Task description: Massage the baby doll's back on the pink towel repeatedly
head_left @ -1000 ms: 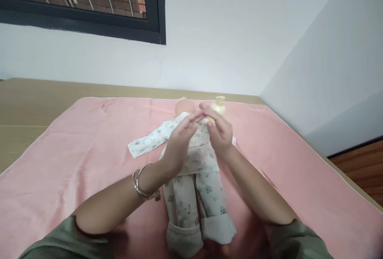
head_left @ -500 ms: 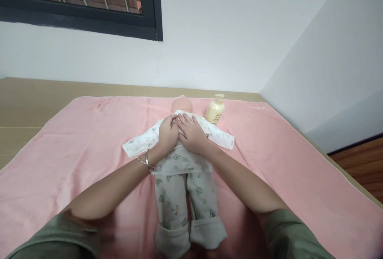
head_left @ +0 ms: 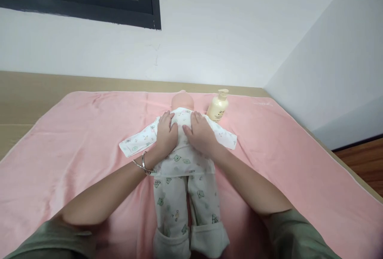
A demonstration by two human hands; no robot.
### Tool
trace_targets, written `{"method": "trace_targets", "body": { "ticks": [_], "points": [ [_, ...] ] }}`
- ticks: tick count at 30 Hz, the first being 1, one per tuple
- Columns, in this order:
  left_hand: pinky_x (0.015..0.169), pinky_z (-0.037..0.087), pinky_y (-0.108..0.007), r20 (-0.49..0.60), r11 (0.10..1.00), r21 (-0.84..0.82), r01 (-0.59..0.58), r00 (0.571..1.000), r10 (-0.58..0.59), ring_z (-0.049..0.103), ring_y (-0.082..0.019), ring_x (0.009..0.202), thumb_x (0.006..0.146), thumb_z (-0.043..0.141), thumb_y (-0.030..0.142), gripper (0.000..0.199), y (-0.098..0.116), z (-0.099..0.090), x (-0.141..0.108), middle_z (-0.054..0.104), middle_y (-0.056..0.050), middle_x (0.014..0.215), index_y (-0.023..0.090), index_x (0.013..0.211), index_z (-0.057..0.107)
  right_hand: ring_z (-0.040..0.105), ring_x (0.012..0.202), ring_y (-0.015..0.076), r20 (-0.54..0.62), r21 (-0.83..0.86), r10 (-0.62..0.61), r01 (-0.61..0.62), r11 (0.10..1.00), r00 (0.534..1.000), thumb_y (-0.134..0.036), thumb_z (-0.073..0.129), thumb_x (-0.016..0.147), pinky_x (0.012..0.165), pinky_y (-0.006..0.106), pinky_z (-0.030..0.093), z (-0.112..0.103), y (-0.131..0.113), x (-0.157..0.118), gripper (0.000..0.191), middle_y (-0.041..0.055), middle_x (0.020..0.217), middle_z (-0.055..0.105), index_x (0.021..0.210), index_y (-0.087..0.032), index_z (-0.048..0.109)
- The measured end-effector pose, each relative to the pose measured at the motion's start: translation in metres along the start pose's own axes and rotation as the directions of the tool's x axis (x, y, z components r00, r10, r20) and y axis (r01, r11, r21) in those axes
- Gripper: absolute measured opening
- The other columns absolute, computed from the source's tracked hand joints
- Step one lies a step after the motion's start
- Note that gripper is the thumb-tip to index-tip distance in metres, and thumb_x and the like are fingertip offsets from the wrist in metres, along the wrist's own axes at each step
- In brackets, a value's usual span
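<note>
A baby doll (head_left: pixel 184 163) in white printed pyjamas lies on a pink blanket (head_left: pixel 98 131), its bald head at the far end and its sleeves spread to both sides. No facial features show, so it seems to lie face down. My left hand (head_left: pixel 166 133) rests flat on the left side of its upper back, fingers towards the shoulder. On the right side, my right hand (head_left: pixel 202 131) lies with its fingers stretched out and thumb pointing inward. A strip of printed cloth shows between the two hands. Neither hand grips anything.
A cream pump bottle (head_left: pixel 218 105) stands beyond the doll's right sleeve. Under the blanket is a wooden surface (head_left: pixel 36 87) that meets a white wall (head_left: pixel 209 32). A dark-framed window (head_left: pixel 119 16) is at upper left, and brown wood (head_left: pixel 362 163) shows at far right.
My hands have moved apart, from touching at the middle of the doll's upper back to its two sides. The camera view has tilted slightly down.
</note>
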State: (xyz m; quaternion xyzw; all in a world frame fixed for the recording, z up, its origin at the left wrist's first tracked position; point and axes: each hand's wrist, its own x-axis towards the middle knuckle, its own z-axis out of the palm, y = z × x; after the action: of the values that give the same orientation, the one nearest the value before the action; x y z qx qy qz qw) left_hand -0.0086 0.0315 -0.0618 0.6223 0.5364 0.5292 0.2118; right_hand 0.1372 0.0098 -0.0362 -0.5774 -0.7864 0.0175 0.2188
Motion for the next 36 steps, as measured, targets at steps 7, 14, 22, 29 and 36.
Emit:
{"method": "trace_targets", "body": {
  "ticks": [7, 14, 22, 29, 36],
  "points": [
    [0.125, 0.03, -0.05, -0.002, 1.0, -0.027, -0.004, 1.0, 0.004, 0.047, -0.03, 0.141, 0.084, 0.043, 0.021, 0.042, -0.004, -0.002, 0.0, 0.059, -0.012, 0.142, 0.018, 0.121, 0.064, 0.028, 0.154, 0.0292, 0.01, 0.04, -0.382, 0.381, 0.924, 0.924, -0.024, 0.038, 0.099, 0.128, 0.054, 0.022, 0.004, -0.005, -0.004, 0.052, 0.0147, 0.158, 0.043, 0.148, -0.008, 0.048],
    [0.126, 0.028, -0.052, -0.007, 0.999, 0.025, -0.047, 0.999, 0.047, 0.046, -0.031, 0.141, 0.085, 0.046, 0.022, 0.037, -0.005, 0.0, -0.002, 0.06, -0.012, 0.139, 0.02, 0.117, 0.064, 0.029, 0.151, 0.0396, -0.032, -0.014, -0.022, 0.022, 1.0, 0.999, -0.038, 0.038, 0.102, 0.124, 0.057, 0.029, 0.002, 0.003, 0.002, 0.068, 0.031, 0.158, 0.033, 0.152, 0.008, 0.033],
    [0.128, 0.014, -0.06, 0.009, 0.989, 0.134, -0.069, 0.998, 0.069, 0.032, -0.033, 0.151, 0.089, 0.038, 0.019, 0.041, -0.007, 0.0, -0.005, 0.056, -0.014, 0.144, 0.017, 0.122, 0.062, 0.033, 0.151, 0.028, 0.015, 0.083, -0.435, 0.432, 0.898, 0.9, -0.017, 0.044, 0.09, 0.128, 0.053, 0.024, 0.005, -0.001, 0.001, 0.054, 0.0161, 0.154, 0.048, 0.142, -0.006, 0.054],
    [0.124, 0.034, -0.052, -0.011, 0.961, 0.158, -0.228, 0.973, 0.232, 0.047, -0.028, 0.142, 0.091, 0.037, 0.017, 0.042, -0.013, 0.003, -0.006, 0.058, -0.015, 0.144, 0.014, 0.124, 0.063, 0.028, 0.153, 0.0358, -0.035, 0.066, -0.146, 0.148, 0.987, 0.989, -0.028, 0.039, 0.098, 0.123, 0.058, 0.028, 0.006, 0.018, 0.019, 0.061, 0.023, 0.16, 0.034, 0.152, 0.0, 0.038],
    [0.115, 0.048, -0.044, -0.018, 0.963, 0.049, -0.265, 0.964, 0.267, 0.06, -0.025, 0.129, 0.094, 0.038, 0.019, 0.044, -0.016, -0.002, -0.01, 0.064, -0.013, 0.138, 0.015, 0.133, 0.059, 0.031, 0.152, 0.0343, -0.082, -0.047, -0.383, 0.381, 0.923, 0.92, -0.013, 0.041, 0.089, 0.127, 0.056, 0.023, 0.014, -0.03, -0.025, 0.058, 0.0242, 0.154, 0.045, 0.144, 0.004, 0.048]
  ]
}}
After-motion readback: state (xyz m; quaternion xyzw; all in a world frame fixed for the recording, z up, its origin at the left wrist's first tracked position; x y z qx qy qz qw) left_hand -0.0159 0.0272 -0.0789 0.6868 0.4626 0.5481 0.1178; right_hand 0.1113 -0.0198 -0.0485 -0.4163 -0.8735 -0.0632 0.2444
